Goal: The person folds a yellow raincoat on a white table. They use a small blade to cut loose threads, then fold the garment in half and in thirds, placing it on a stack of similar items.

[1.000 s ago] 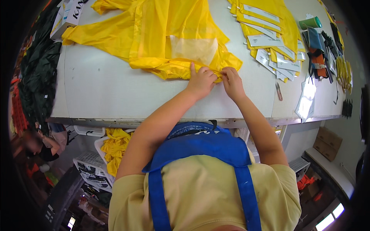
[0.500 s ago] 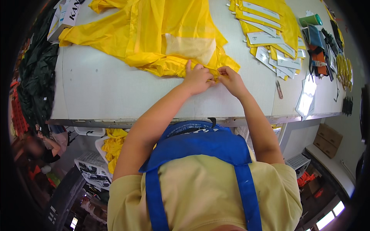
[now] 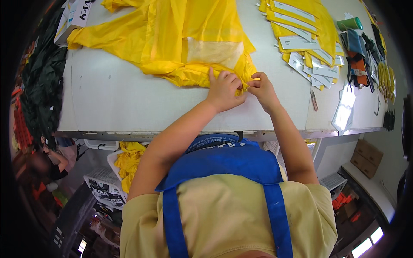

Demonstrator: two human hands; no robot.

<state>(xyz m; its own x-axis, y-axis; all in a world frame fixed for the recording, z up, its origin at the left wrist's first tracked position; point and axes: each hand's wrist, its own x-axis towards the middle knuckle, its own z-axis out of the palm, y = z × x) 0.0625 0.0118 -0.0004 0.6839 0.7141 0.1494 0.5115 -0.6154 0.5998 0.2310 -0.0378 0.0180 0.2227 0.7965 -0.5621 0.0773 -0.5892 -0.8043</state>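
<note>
Head view: The yellow garment (image 3: 167, 36) lies spread across the white table (image 3: 116, 101), its lower edge bunched nearest the person. The left hand (image 3: 224, 91) grasps this edge, fingers curled over the fabric and thumb extended along it. The right hand (image 3: 264, 92) is beside it at the garment's right corner, thumb and index fingertip drawn together; whether cloth is pinched between them cannot be told.

Status: the garment is laid out and its edge gathered; work at the corner appears unfinished. The garment is unfolded, whereas the yellow packets (image 3: 297, 23) at right are flat and stacked.

Visibility limits: the picture's top border cuts off the garment's far end. The left fingers hide the held edge, and any fastening or thread there is too small to make out.
</note>
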